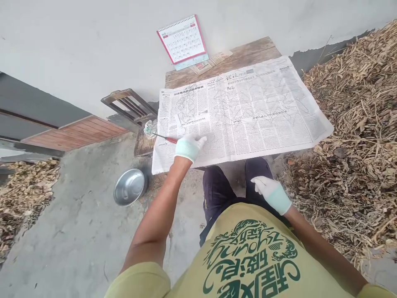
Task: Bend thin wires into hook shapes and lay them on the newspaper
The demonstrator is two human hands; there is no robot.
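Note:
My left hand (189,147), in a white glove with a mint cuff, is above the near left part of an open newspaper (273,124). Its fingers are curled around the end of a red-handled screwdriver (171,140), with the thumb sticking out to the right. The thin dark shaft points left, its tip close to a crumpled white and green wad (150,129). My right hand (267,191), gloved alike, hangs in front of my thigh. Its fingers are loosely bent and apart from the thumb, and I see nothing held. Pencil-like scribbles and looped outlines cover the newspaper.
Under the newspaper stands a wooden table (254,54), against a pale wall. A desk calendar (182,39) stands at its back, beside a small printed sheet (211,63). Left are a wooden chair (128,105) and a metal basin (130,187). Dry leaves (347,174) lie right.

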